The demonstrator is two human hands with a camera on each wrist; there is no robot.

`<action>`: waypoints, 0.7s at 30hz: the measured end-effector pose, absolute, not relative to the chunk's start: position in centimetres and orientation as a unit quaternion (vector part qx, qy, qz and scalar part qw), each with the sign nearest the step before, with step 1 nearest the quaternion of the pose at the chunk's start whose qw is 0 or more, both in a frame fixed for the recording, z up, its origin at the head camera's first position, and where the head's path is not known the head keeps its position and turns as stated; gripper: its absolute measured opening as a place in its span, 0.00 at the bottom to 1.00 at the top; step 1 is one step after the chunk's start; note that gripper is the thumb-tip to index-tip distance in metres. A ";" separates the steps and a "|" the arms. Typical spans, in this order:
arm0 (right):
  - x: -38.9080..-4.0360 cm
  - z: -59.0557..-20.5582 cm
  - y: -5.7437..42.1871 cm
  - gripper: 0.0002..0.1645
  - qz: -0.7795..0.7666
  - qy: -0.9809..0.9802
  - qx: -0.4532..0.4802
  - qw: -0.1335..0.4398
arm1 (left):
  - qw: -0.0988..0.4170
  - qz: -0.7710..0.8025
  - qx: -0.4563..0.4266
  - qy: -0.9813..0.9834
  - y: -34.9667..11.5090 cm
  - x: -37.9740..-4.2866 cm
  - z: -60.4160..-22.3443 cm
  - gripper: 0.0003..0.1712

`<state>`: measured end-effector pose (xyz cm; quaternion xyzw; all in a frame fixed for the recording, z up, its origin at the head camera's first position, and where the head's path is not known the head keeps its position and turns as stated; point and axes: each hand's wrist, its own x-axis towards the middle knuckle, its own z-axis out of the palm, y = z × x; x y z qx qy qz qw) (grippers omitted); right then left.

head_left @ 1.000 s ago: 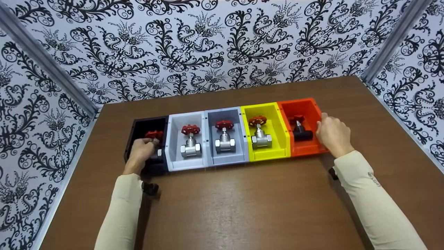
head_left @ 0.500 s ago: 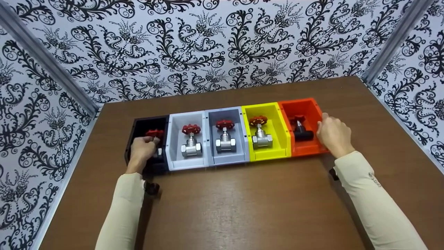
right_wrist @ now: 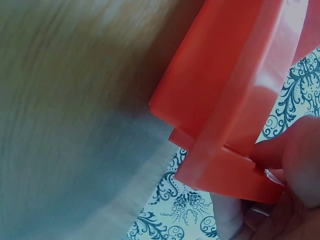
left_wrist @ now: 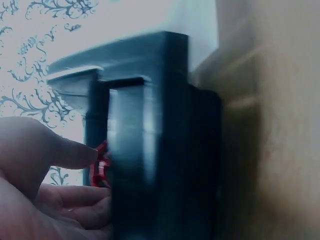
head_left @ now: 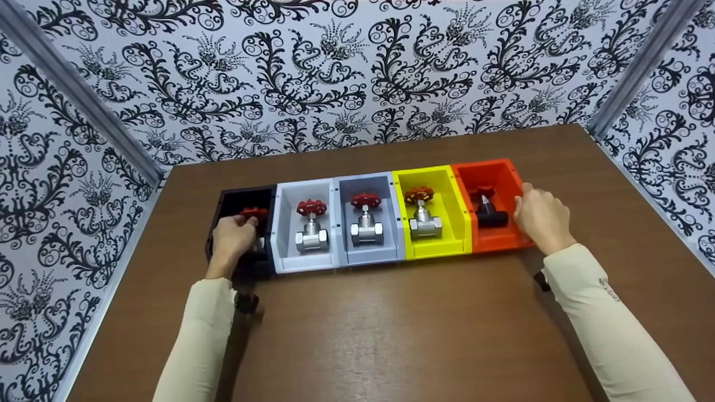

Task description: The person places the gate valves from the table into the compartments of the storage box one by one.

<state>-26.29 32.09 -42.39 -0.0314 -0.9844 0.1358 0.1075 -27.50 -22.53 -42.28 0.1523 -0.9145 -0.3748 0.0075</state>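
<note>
A row of joined bins, black, white, grey, yellow and orange, stands on the table in the head view. Over the black bin (head_left: 246,196), my left hand (head_left: 232,240) pinches at a valve with a red handwheel (head_left: 255,213); its fingers hide much of the valve. In the left wrist view the thumb (left_wrist: 75,152) lies against the red wheel. My right hand (head_left: 544,218) grips the right wall of the orange bin (right_wrist: 235,170), thumb inside and fingers outside. Silver valves lie in the white (head_left: 311,237), grey (head_left: 366,230) and yellow bins (head_left: 466,223); a black-bodied valve (head_left: 491,216) lies in the orange one.
The brown wooden table (head_left: 380,324) extends in front of the bins, with a narrower strip behind them. Black-and-white patterned panels (head_left: 346,72) enclose the back and sides, joined by grey metal posts (head_left: 84,89).
The head view has shifted slightly, so everything appears a little farther right. My left fingertips have moved slightly at the red handwheel. The right hand keeps its grip on the orange bin.
</note>
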 end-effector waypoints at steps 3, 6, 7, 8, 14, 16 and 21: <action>-26.4 -42.3 32.3 0.15 0.140 -0.984 -0.036 0.100 | -0.004 -0.375 0.144 -0.916 -22.3 -27.2 -41.6 0.26; -26.6 -42.2 32.5 0.16 0.150 -0.984 -0.040 0.093 | -0.006 -0.367 0.136 -0.920 -22.3 -27.1 -41.0 0.27; -26.6 -42.2 32.6 0.17 0.153 -0.983 -0.041 0.090 | -0.001 -0.359 0.132 -0.924 -22.3 -27.0 -40.9 0.26; -26.7 -42.2 32.6 0.19 0.158 -0.983 -0.043 0.085 | 0.007 -0.348 0.127 -0.929 -22.3 -27.0 -40.7 0.26; -27.2 -41.6 32.7 0.22 0.171 -0.983 -0.043 0.058 | 0.061 -0.276 0.085 -0.955 -22.1 -26.7 -39.6 0.28; -27.3 -41.3 32.7 0.22 0.172 -0.982 -0.042 0.060 | 0.079 -0.258 0.067 -0.961 -21.8 -26.8 -39.2 0.30; -27.5 -40.3 31.9 0.26 0.190 -0.976 -0.027 0.107 | 0.139 -0.222 0.005 -0.965 -21.4 -27.6 -38.4 0.31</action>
